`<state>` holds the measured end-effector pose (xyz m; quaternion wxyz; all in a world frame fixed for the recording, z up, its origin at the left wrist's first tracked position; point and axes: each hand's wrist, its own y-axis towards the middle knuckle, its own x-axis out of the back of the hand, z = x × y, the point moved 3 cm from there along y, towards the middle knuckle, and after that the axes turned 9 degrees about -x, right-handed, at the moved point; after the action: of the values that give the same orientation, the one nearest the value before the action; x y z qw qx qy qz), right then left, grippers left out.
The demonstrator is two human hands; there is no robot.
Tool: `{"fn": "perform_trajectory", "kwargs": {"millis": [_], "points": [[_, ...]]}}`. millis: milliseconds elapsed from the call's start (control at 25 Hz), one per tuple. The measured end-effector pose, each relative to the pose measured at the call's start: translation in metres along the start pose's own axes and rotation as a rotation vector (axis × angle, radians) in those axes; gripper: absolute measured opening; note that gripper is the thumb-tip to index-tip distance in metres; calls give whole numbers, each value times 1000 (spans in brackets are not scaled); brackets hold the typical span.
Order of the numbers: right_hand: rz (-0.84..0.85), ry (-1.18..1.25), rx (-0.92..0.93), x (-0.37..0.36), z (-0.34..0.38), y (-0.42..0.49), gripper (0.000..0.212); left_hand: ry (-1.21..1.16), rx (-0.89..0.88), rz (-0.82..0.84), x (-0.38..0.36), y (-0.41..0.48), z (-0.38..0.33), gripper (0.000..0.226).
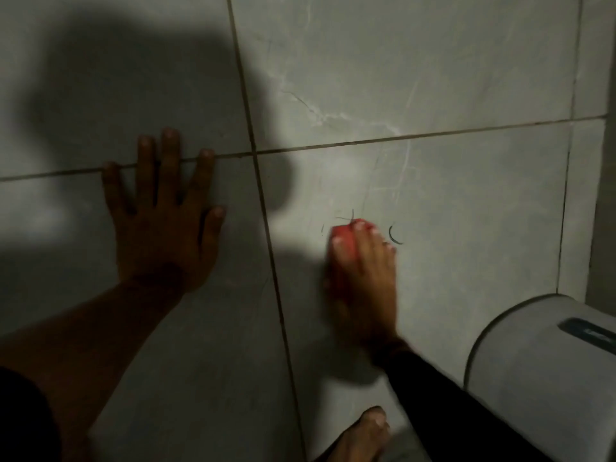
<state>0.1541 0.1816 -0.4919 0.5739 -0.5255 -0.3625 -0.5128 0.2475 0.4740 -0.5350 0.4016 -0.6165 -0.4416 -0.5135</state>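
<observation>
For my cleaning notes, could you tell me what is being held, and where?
Right hand presses a red sponge flat, fingers across its top; left hand holds nothing.

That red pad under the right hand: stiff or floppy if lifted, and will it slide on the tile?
The red pad looks soft: it seems squashed flat beneath the right hand, so it probably bends when lifted. Mostly hidden under that hand, likely light. On the smooth tile it should slide, not roll.

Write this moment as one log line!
left hand: flat on tiled floor | right hand: presses red sponge on floor | hairs beside sponge
</observation>
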Motion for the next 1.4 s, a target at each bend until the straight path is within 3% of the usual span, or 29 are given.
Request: {"fn": "perform_trajectory", "kwargs": {"millis": [120, 200, 320, 400, 480, 600, 720, 840, 1000, 1040, 1120, 1280, 1400], "points": [[-164, 103, -324, 33, -61, 65, 71, 7, 3, -4, 2, 0, -1, 75], [-284, 156, -414, 36, -42, 111, 68, 3, 6, -14, 2, 2, -3, 75], [-255, 81, -188, 6, 38, 101, 69, -10, 10, -24, 2, 2, -2, 75], [-119, 43, 20, -17, 69, 33, 69, -16, 9, -22, 2, 2, -1, 76], [38, 49, 56, -24, 56, -41, 71, -30, 7, -21, 2, 4, -1, 76], [56, 18, -213, -5, 0, -70, 70, -17, 15, -33, 3, 0, -1, 75], [-156, 130, -456, 14, -13, 10, 71, -23, 14, -29, 5, 3, -3, 74], [-278, 111, -208, -2, 57, 79, 70, -31, 19, 4, 5, 4, -3, 75], [27, 34, 303, -46, 116, -42, 67, -37, 21, 5, 12, 3, -5, 75], [97, 15, 328, -45, 100, -78, 69, -31, 18, 6, 13, 3, -6, 75], [152, -5, 195, -34, 47, -112, 68, -17, 13, 10, 13, 4, -6, 75], [-81, 16, -277, 17, -25, 4, 72, -20, 9, 15, 12, 3, -7, 74], [-252, 106, -153, 39, 14, 148, 68, -15, 13, -4, 9, 4, -7, 74]]}}
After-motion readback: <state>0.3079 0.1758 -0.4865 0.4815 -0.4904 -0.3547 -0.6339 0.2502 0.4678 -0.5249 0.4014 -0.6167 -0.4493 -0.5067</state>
